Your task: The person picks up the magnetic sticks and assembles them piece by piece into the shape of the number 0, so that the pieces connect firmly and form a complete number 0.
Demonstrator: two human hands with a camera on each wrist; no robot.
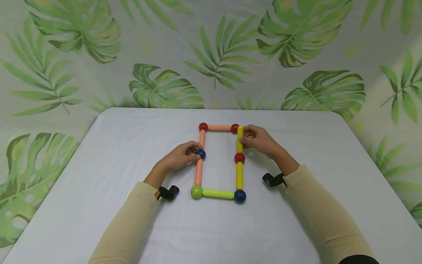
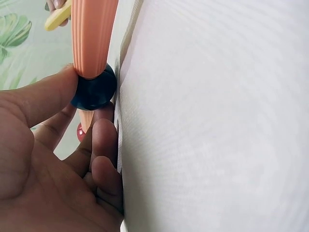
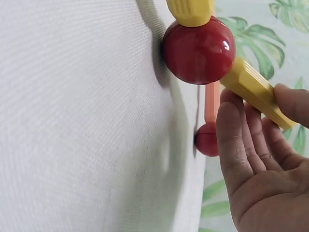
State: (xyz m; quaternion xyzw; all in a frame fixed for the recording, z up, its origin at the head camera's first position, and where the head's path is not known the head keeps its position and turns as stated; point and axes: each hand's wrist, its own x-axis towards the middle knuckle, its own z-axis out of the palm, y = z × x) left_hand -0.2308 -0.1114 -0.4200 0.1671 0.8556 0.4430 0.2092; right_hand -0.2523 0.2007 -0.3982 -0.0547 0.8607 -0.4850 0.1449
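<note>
Rods and balls form an upright rectangle on the table. My left hand (image 1: 180, 156) pinches a dark blue ball (image 2: 94, 92) midway along its left side, between two orange rods (image 1: 199, 172). With thumb and fingers, my right hand (image 1: 260, 140) holds a yellow rod (image 3: 256, 92) on the right side. One end of that rod meets a red ball (image 3: 199, 50); the rod slants up off the table. In the head view its far end overlaps the edge of the red ball (image 1: 234, 128) at the far right corner.
Another red ball (image 1: 203, 127) and an orange rod (image 1: 219, 128) make the far side. Nearest me lie a green ball (image 1: 196, 191), a lime rod (image 1: 218, 194) and a blue ball (image 1: 240, 196). A second yellow rod (image 1: 239, 176) rises from that blue ball. White cloth (image 1: 99, 176) covers the table.
</note>
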